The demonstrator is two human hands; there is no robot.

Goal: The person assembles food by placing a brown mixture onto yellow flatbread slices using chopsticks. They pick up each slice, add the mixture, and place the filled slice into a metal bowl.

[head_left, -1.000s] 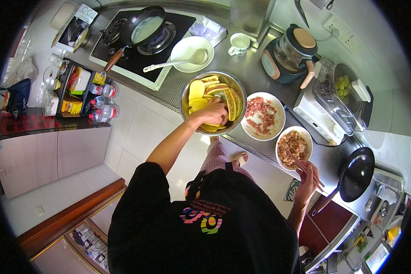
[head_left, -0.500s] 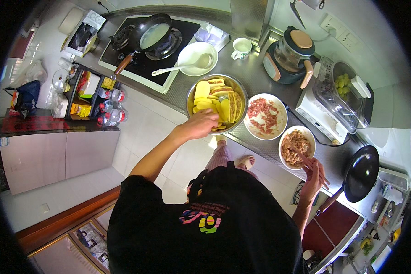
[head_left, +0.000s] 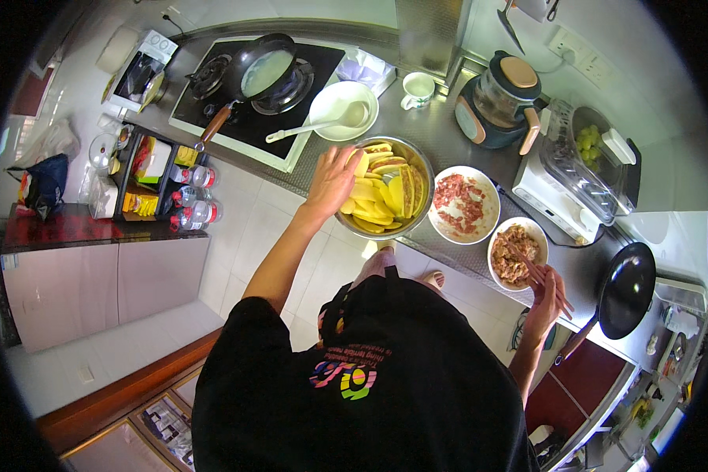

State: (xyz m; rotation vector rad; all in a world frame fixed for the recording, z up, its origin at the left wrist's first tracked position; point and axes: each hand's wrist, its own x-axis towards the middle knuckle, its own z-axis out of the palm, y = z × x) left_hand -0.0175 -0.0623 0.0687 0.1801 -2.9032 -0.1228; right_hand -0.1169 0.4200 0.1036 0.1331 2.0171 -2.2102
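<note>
Two bare hands at work. Left hand: fingers curled over left side of steel bowl, fingertips right at lone yellow slice; can't tell if it's pinched. Sliced pile just right of those fingers. Right hand: fingers closed round chopsticks, tips down in minced filling beyond fingers. Red meat bits between both hands' fingers. Ladle past left fingers, dark wok farthest.

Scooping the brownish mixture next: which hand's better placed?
Probably the right hand: it holds chopsticks reaching into the brownish mixture. The left hand is at the steel bowl, by the yellow slices.
</note>
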